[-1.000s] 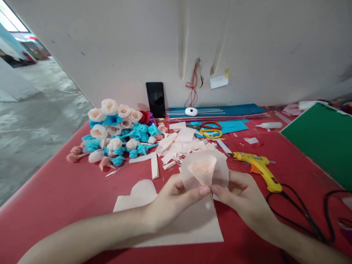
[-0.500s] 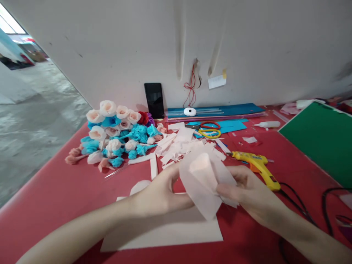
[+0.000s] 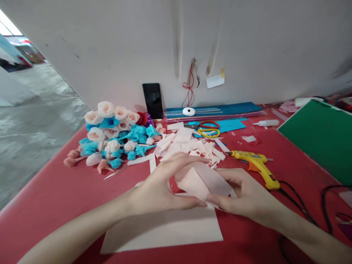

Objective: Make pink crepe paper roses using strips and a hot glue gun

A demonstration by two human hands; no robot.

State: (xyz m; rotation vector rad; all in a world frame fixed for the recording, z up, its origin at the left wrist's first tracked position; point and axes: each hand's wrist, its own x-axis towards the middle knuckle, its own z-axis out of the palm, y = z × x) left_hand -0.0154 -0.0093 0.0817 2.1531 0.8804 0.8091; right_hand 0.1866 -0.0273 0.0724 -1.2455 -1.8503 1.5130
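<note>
Pale pink crepe-paper petals (image 3: 194, 181), overlapping and partly folded, are pinched in my right hand (image 3: 242, 194), the thumb at their lower corner and the fingers behind them. My left hand (image 3: 162, 187) curves around the left side of the petals, thumb and forefinger spread wide, a red gap showing between palm and paper. Its fingertips come close to the upper and lower edges; whether they touch I cannot tell. Below both hands lies a flat pale pink sheet (image 3: 165, 231) on the red tabletop (image 3: 68, 205).
Finished paper flowers (image 3: 110, 135) in white, blue and pink heap up at left. Paper scraps (image 3: 178, 143) and scissors (image 3: 209, 132) lie behind my hands. A yellow glue gun (image 3: 255, 165) with a black cord and a green board (image 3: 316, 139) are at right. A phone (image 3: 153, 101) leans on the wall.
My left hand has come up and around the petals, its forefinger now over their top edge. The petals have tilted and sit lower and folded, still in my right hand.
</note>
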